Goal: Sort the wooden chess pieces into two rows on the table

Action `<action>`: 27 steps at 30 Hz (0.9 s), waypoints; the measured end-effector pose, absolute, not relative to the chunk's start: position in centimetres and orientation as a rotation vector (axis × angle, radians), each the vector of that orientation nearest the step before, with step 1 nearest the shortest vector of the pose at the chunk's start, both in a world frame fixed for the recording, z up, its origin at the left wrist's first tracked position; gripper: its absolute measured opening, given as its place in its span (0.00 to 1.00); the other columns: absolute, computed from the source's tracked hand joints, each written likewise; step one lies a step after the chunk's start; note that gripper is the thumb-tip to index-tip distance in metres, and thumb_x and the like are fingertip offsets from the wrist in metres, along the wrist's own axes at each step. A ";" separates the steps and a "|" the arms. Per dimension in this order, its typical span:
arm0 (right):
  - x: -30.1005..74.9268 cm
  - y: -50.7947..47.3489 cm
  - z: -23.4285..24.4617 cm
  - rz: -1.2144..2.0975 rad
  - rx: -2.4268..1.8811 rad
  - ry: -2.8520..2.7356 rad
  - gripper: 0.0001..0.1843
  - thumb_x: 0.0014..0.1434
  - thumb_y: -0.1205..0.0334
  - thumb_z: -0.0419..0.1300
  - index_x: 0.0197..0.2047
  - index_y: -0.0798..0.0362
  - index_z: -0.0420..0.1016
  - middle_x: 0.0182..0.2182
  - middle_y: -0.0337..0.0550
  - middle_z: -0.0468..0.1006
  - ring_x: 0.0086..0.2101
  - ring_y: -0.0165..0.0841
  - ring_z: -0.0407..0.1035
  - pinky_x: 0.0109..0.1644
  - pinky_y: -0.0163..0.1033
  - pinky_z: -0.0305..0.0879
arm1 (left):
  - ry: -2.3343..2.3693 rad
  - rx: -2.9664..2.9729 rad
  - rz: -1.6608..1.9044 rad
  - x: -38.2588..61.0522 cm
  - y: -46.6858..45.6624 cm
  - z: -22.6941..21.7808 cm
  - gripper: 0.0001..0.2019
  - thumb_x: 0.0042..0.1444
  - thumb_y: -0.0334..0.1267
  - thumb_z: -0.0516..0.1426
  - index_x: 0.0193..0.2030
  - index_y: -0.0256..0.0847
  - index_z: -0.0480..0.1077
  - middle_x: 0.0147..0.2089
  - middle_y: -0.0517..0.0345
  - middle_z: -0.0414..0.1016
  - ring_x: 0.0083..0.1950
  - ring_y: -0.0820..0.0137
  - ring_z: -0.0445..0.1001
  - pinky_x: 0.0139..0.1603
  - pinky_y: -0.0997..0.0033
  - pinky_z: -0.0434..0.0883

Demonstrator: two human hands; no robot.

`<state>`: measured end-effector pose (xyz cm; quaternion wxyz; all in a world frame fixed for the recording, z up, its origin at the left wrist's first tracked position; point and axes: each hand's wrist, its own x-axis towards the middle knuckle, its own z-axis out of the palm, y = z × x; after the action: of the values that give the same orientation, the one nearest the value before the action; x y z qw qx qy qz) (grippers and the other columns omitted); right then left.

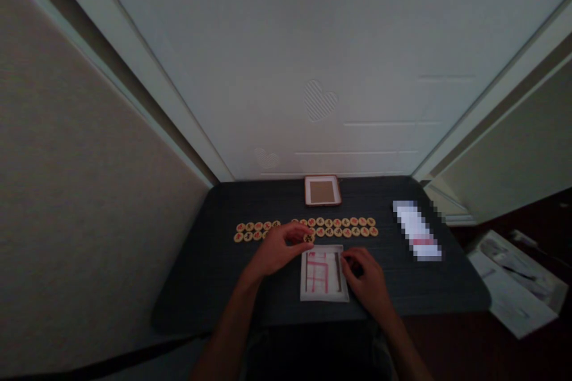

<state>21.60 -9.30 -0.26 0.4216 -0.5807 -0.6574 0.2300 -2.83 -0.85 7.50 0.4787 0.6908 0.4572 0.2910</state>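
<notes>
A round wooden Chinese chess piece with a dark character sits between the thumb and fingers of my left hand, just above the far edge of a shallow white box. Inside that box, pinkish-red lines show on a pale surface. The closed fingertips of my right hand are at the box's right rim and seem to grip it. Beyond the hands, several more Chinese chess pieces lie in two long rows, some with red characters and some with dark ones. My left hand hides part of the rows.
A dark table stands against a white panel with raised hearts. At the table's back lies a shallow lid with a brown inside. A pixelated, phone-like object is at the right. White packaging rests lower, beyond the table's right edge.
</notes>
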 end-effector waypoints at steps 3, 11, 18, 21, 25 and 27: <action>21.6 -9.3 -0.2 0.570 -1.457 -1.648 0.08 0.66 0.57 0.59 0.42 0.49 0.78 0.36 0.45 0.77 0.32 0.35 0.73 0.36 0.38 0.71 | 1.108 1.661 0.702 -2.9 -1.0 7.3 0.10 0.57 0.39 0.64 0.45 0.43 0.78 0.44 0.56 0.82 0.44 0.67 0.80 0.48 0.66 0.76; 21.6 -9.2 0.1 0.556 -1.446 -1.653 0.10 0.66 0.55 0.58 0.42 0.49 0.78 0.35 0.45 0.78 0.32 0.35 0.74 0.36 0.38 0.73 | 1.118 1.651 0.677 -3.0 -2.1 7.7 0.08 0.62 0.39 0.58 0.45 0.45 0.78 0.47 0.56 0.82 0.48 0.64 0.80 0.54 0.62 0.75; 21.6 -9.2 0.0 0.563 -1.448 -1.662 0.09 0.66 0.56 0.58 0.42 0.49 0.78 0.35 0.45 0.78 0.32 0.35 0.74 0.36 0.38 0.72 | 1.060 1.621 0.690 -2.2 -3.2 6.8 0.08 0.63 0.38 0.57 0.46 0.44 0.75 0.45 0.57 0.82 0.46 0.67 0.81 0.50 0.66 0.76; 21.7 -9.2 -0.2 0.567 -1.443 -1.665 0.09 0.66 0.56 0.58 0.42 0.49 0.78 0.35 0.44 0.78 0.33 0.35 0.74 0.36 0.38 0.73 | 1.094 1.690 0.672 -2.0 -3.4 6.4 0.08 0.63 0.40 0.57 0.46 0.45 0.76 0.45 0.57 0.82 0.46 0.66 0.81 0.50 0.66 0.76; 21.7 -9.2 -0.2 0.563 -1.445 -1.661 0.09 0.66 0.56 0.58 0.42 0.50 0.78 0.36 0.45 0.78 0.32 0.34 0.74 0.35 0.37 0.72 | 1.215 1.898 0.606 -1.9 -3.6 5.7 0.08 0.61 0.42 0.60 0.46 0.48 0.78 0.45 0.57 0.82 0.46 0.64 0.79 0.51 0.62 0.74; 21.7 -9.2 -0.3 0.568 -1.443 -1.666 0.09 0.66 0.56 0.58 0.42 0.49 0.78 0.36 0.45 0.78 0.32 0.35 0.74 0.35 0.38 0.73 | 1.251 1.987 0.596 -1.8 -3.7 5.4 0.07 0.61 0.43 0.61 0.44 0.49 0.78 0.45 0.58 0.82 0.48 0.62 0.77 0.54 0.60 0.72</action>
<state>21.70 -9.19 -0.27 0.4192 -0.5755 -0.6646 0.2266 -1.78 -3.73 5.39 0.3518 0.7678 0.4834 0.2304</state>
